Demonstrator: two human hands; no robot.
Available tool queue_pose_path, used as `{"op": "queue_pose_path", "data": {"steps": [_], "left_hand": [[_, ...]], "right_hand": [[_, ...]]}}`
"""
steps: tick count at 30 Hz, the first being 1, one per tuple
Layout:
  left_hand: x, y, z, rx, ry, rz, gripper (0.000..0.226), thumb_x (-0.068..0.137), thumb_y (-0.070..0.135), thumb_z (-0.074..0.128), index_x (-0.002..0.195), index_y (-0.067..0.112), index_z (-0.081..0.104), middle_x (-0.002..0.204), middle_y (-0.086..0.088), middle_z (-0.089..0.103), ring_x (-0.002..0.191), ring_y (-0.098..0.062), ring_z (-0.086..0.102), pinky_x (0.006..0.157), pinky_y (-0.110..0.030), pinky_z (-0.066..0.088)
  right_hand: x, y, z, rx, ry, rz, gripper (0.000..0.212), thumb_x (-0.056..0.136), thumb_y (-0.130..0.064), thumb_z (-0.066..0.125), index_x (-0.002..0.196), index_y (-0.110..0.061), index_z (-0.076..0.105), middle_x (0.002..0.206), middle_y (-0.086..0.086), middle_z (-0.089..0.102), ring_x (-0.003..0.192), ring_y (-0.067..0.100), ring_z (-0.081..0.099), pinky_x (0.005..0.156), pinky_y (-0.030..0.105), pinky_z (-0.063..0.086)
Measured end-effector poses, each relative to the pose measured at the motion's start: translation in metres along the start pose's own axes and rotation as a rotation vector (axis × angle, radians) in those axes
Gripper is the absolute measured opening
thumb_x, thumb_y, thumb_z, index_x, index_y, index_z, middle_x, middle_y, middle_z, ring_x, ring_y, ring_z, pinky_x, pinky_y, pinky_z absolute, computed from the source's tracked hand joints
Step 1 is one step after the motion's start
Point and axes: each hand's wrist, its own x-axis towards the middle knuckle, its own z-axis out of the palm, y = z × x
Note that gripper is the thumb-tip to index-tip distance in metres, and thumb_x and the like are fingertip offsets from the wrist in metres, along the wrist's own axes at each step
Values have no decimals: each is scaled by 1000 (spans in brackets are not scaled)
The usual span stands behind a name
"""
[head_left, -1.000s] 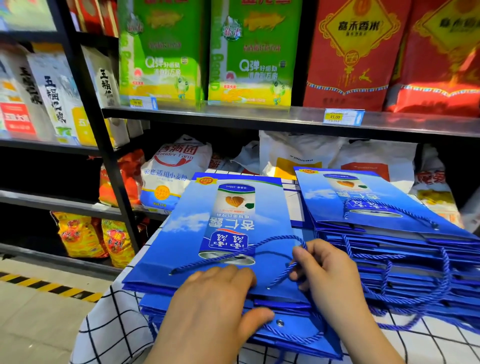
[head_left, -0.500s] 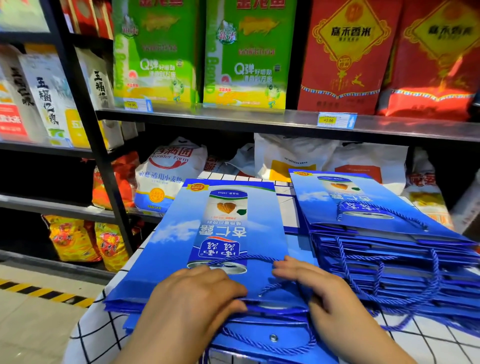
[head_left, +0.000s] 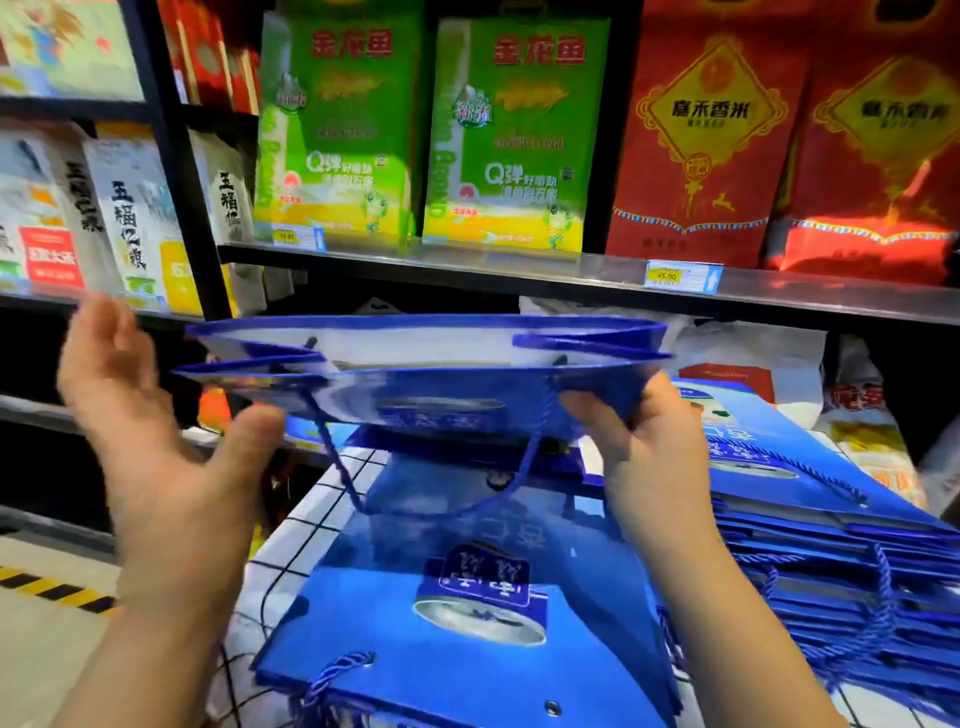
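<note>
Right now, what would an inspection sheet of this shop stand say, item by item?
Surface: checked cloth, mostly covered by bags.
Job's things: blue bag held up in the air, mouth open, rope handle hanging below it.
Clutter: near stack of flat blue bags below the hands, right stack beside it.
Hands: right hand grips the bag's right end; left hand open, blurred, at its left end.
Cables: nothing seen.
Surroundings: shelf with green packs, red packs, price tag.

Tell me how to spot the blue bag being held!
Look below the shelf of green sacks. Blue bags lie stacked on the checked table; the held bag is the only one in the air, its mouth open, gripped by the right hand.
</note>
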Motion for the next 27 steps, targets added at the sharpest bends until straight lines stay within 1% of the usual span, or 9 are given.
{"op": "queue_pose_path", "data": {"steps": [2, 3, 4, 5, 7, 14, 21, 25, 27], "left_hand": [[14, -1, 13, -153, -114, -178, 63, 79, 12, 68, 132, 4, 36, 109, -6, 62, 99, -2, 61, 86, -15, 47], [18, -4, 21, -146, -193, -248, 50, 71, 3, 72, 116, 5, 49, 105, 8, 62, 81, 1, 63, 73, -9, 48], [25, -7, 28, -93, -246, -297, 40, 62, 3, 78, 96, 8, 57, 98, -23, 56, 71, -2, 61, 66, -8, 46], [30, -13, 33, -48, -274, -338, 33, 55, 10, 78, 82, 13, 59, 66, -5, 64, 71, -9, 59, 66, -14, 46], [44, -27, 37, -49, -263, -394, 25, 53, 24, 71, 75, 18, 62, 58, 13, 67, 78, -18, 55, 75, -31, 44], [80, -16, 56, -280, -162, -286, 19, 70, 8, 72, 85, 13, 61, 59, 20, 66, 53, 6, 55, 55, -15, 47], [127, 63, 84, -130, -30, 142, 53, 71, 6, 76, 112, 11, 43, 107, 5, 57, 88, 8, 57, 77, -9, 44], [124, 80, 134, -39, -177, 69, 71, 67, 11, 79, 124, 9, 37, 105, 7, 53, 90, -5, 54, 71, -1, 40], [105, 74, 172, -36, -277, -35, 73, 65, 12, 81, 124, 9, 37, 102, 9, 50, 91, -6, 52, 62, 3, 36]], "right_hand": [[13, -2, 1, 84, 30, 3, 16, 66, -27, 65, 82, -28, 61, 76, -21, 68, 73, -4, 58, 69, 13, 43], [18, -5, 3, 105, 38, 9, 17, 67, -25, 65, 84, -26, 62, 78, -17, 68, 75, -1, 59, 70, 16, 44], [23, -6, 3, 125, 46, 23, 17, 70, -22, 66, 87, -23, 62, 82, -13, 68, 76, 3, 59, 72, 19, 46], [28, -7, 4, 155, 55, 37, 17, 73, -17, 67, 90, -18, 62, 85, -6, 68, 77, 6, 59, 73, 23, 48], [39, -5, 1, 203, 56, 61, 22, 75, -7, 70, 93, -15, 60, 89, 1, 66, 78, 7, 59, 73, 21, 48], [70, 23, 7, -39, -88, 157, 21, 78, 5, 63, 77, -16, 58, 75, -1, 62, 58, -9, 54, 62, 11, 43], [119, -28, -16, 17, 187, -36, 20, 65, -20, 72, 78, -18, 59, 82, 6, 64, 75, 15, 56, 72, 35, 50], [132, -30, -82, -131, 129, 138, 21, 64, -22, 75, 78, -10, 65, 90, 16, 68, 85, 31, 64, 79, 47, 51], [129, -19, -115, -218, 131, 252, 14, 72, -12, 72, 80, -3, 65, 80, 17, 64, 74, 25, 58, 70, 39, 48]]}}
